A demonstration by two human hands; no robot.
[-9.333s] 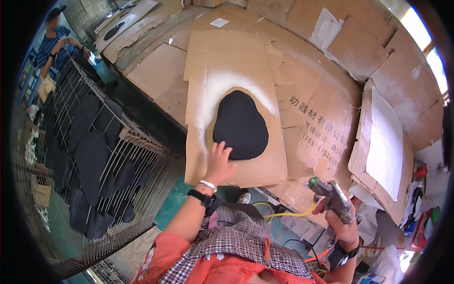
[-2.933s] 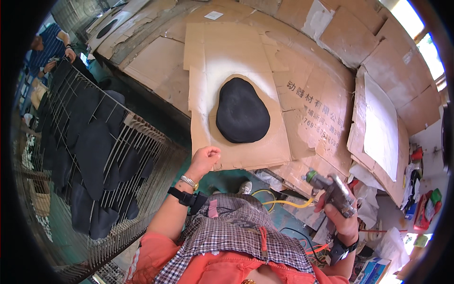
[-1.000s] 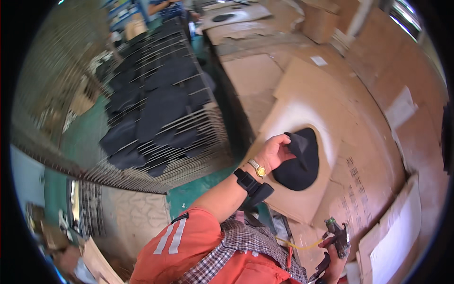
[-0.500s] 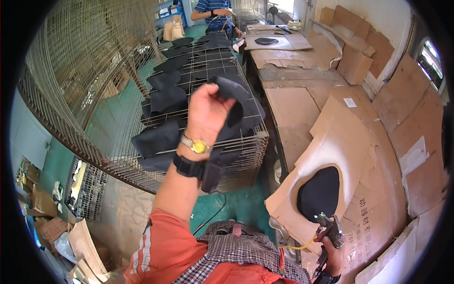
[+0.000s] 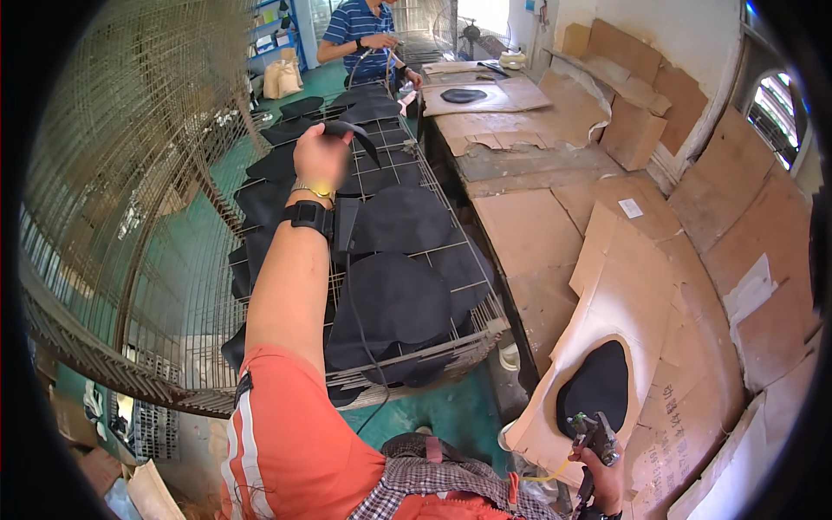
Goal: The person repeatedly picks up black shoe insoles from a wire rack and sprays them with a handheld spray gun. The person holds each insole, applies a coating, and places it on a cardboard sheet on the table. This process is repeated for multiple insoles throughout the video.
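Observation:
My left hand (image 5: 321, 160), with a gold watch and a black strap on the wrist, reaches out over a wire rack (image 5: 478, 334). Its fingers are closed on a thin black sheet piece (image 5: 362, 141) that curves down to the right. Several similar black pieces (image 5: 403, 221) lie flat on the rack beneath my arm. Low at the right, my right hand (image 5: 607, 477) grips a metal spray gun (image 5: 596, 436) with a yellow hose. Just past the gun, a black rounded piece (image 5: 596, 390) lies on a cardboard sheet (image 5: 589, 299), ringed by a pale patch.
A bench covered in cardboard (image 5: 529, 230) runs along the right, with upright cardboard (image 5: 724, 199) against the wall. Tall stacked wire racks (image 5: 130, 173) stand at the left. Ahead, a person in a blue striped shirt (image 5: 355, 35) works near another black piece (image 5: 464, 95).
My left hand has carried the black piece farther away over the rack, showing more pieces below. My view has shifted slightly. The right hand still holds the spray gun near the cardboard.

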